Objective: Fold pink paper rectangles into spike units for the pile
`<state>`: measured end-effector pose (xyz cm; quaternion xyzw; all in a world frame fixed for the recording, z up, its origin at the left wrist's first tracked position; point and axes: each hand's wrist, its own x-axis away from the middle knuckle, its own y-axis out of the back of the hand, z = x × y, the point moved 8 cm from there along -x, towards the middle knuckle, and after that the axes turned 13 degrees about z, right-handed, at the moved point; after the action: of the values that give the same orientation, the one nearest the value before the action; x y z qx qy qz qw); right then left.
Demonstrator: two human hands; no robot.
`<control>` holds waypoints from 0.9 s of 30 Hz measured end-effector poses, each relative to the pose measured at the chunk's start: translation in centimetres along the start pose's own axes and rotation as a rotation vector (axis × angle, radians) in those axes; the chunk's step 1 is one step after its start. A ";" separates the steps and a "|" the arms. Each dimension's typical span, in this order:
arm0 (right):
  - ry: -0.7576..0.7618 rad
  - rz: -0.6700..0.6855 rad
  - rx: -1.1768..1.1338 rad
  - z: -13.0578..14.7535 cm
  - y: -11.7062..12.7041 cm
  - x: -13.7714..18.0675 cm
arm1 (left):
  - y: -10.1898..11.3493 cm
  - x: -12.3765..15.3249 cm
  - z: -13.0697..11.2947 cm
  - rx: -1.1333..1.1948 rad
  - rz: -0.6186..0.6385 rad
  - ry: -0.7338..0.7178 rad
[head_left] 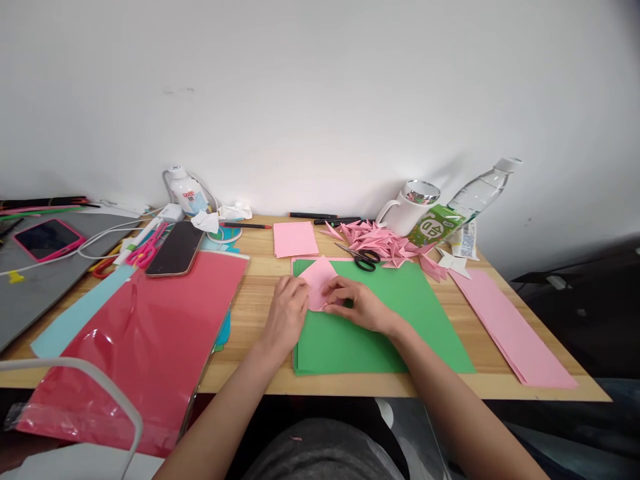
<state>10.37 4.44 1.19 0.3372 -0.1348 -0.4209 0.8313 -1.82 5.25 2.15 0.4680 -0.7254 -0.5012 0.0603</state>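
A small pink paper piece [319, 279] lies on a stack of green sheets [380, 333] near the middle of the wooden table [255, 300]. My left hand [286, 313] rests at its left edge with fingers curled onto the paper. My right hand [357, 305] presses on its lower right part, fingers bent and pinching the fold. A heap of folded pink paper shapes [383, 241] lies behind the green sheets, with black-handled scissors [361, 257] in front of it.
A red sheet pack in plastic [145, 340] covers the left, a phone [176, 249] on its far end. Pink square paper [295, 239], pink strips [510, 327], a white mug [407, 208], a green carton [436, 225] and a water bottle [483, 190] stand around.
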 end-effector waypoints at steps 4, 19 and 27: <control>-0.093 0.050 0.052 -0.9 0.1 -0.6 | -0.6 0.4 -0.4 0.025 0.093 -0.002; -0.186 0.160 0.208 -1.9 0.7 -2.6 | -3.2 4.6 -5.7 -0.493 0.149 -0.144; -0.213 0.091 0.091 -2.9 0.8 -2.6 | -3.1 4.8 -5.5 -0.429 0.145 -0.126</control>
<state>10.74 8.12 -0.29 0.3215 -0.2563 -0.4095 0.8144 0.57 -2.17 0.60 0.3590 -0.6362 -0.6665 0.1490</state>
